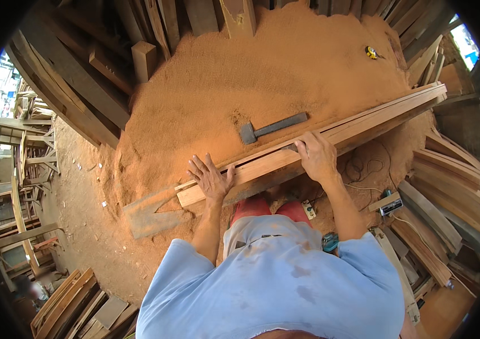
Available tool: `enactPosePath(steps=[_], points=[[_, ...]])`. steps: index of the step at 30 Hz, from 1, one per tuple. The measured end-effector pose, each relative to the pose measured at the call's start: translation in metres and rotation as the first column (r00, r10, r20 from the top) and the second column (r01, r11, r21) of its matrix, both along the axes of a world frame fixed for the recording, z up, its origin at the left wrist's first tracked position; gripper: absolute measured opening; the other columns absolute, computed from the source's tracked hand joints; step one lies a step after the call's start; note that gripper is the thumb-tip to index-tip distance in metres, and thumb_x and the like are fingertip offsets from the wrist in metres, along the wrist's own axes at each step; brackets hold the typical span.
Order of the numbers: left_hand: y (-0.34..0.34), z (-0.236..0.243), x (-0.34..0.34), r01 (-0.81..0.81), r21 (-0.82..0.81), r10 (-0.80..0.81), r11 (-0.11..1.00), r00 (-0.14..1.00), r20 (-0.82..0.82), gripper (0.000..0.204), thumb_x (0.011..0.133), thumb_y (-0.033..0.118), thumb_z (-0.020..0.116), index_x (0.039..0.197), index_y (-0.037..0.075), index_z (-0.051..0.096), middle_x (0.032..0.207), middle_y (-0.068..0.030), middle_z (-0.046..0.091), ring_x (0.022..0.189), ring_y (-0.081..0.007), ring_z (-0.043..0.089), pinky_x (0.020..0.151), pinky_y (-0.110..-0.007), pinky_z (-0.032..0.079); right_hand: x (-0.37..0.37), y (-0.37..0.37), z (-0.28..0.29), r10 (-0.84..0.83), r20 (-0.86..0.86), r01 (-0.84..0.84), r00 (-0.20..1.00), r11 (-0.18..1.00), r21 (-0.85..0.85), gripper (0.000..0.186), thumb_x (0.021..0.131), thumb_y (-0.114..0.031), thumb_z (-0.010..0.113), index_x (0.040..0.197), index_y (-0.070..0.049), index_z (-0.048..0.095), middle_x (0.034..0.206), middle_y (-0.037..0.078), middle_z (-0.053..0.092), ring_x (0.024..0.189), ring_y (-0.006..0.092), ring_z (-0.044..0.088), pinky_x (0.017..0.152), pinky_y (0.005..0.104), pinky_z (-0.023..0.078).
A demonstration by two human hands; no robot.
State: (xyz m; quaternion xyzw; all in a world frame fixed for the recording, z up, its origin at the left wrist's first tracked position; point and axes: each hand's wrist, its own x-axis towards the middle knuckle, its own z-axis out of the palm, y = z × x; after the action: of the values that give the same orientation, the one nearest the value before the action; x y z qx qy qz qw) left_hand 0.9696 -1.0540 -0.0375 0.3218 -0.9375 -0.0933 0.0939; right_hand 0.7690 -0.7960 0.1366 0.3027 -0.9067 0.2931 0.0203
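A long pale wooden plank [268, 164] lies slantwise before me, from near my left hand up to the far right. A narrow strip of wood runs along its far edge, with a dark gap between them. Across the plank's left end rests my left hand [210, 179], open with fingers spread. My right hand [316, 155] is closed at the middle of the plank, around a small dark flat thing whose kind I cannot make out. Beyond the plank, a dark hammer [280, 125] lies on the sawdust. A wider, sawdust-covered board [144, 212] sits under the plank.
Deep orange sawdust [195, 96] covers the ground ahead, with a yellow tape measure [371, 52] at the far right. Timber [65, 85] leans at the far left; more boards [449, 181] are stacked at right. A teal power tool [330, 242] and loose cords [364, 166] lie near me.
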Motion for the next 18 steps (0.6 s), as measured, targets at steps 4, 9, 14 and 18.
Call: enactPosePath(steps=[4, 9, 14, 18], points=[[-0.004, -0.003, -0.004, 0.036, 0.030, -0.037, 0.999, 0.999, 0.031, 0.097, 0.090, 0.069, 0.062, 0.155, 0.000, 0.043, 0.165, -0.0394, 0.020, 0.156, -0.0575, 0.010, 0.124, -0.070, 0.004, -0.035, -0.006, 0.000, 0.119, -0.006, -0.117, 0.993, 0.982, 0.151, 0.020, 0.099, -0.025, 0.065, 0.096, -0.005, 0.067, 0.091, 0.016, 0.069, 0.089, 0.0412, 0.068, 0.076, 0.0511, 0.055], [0.000, 0.007, -0.002, 0.006, 0.096, -0.012, 0.995, 0.998, 0.063, 0.089, 0.093, 0.066, 0.059, 0.151, -0.001, 0.049, 0.163, -0.0381, 0.029, 0.153, -0.0567, 0.022, 0.124, -0.069, 0.011, -0.082, 0.045, -0.017, 0.109, 0.184, -0.105, 0.977, 0.994, -0.032, 0.029, 0.099, -0.025, 0.065, 0.083, 0.000, 0.066, 0.084, 0.022, 0.069, 0.084, 0.0433, 0.067, 0.073, 0.0491, 0.051], [-0.004, 0.005, -0.010, -0.035, 0.071, 0.027, 0.997, 0.994, 0.103, 0.085, 0.097, 0.064, 0.055, 0.152, 0.000, 0.047, 0.162, -0.0369, 0.032, 0.152, -0.0555, 0.027, 0.123, -0.070, 0.014, -0.044, -0.013, -0.005, 0.277, 0.037, -0.278, 0.960, 0.960, 0.042, 0.022, 0.094, -0.024, 0.068, 0.083, -0.004, 0.070, 0.089, 0.016, 0.070, 0.078, 0.0377, 0.068, 0.073, 0.0481, 0.054], [-0.003, 0.003, -0.010, -0.085, 0.031, 0.080, 0.996, 0.988, 0.129, 0.083, 0.099, 0.063, 0.051, 0.153, 0.001, 0.045, 0.162, -0.0357, 0.033, 0.153, -0.0549, 0.026, 0.124, -0.070, 0.012, -0.057, -0.012, 0.009, 0.408, 0.140, -0.408, 0.902, 0.913, -0.033, 0.020, 0.091, -0.025, 0.073, 0.092, -0.005, 0.073, 0.086, 0.010, 0.073, 0.076, 0.0319, 0.069, 0.071, 0.0431, 0.055]])
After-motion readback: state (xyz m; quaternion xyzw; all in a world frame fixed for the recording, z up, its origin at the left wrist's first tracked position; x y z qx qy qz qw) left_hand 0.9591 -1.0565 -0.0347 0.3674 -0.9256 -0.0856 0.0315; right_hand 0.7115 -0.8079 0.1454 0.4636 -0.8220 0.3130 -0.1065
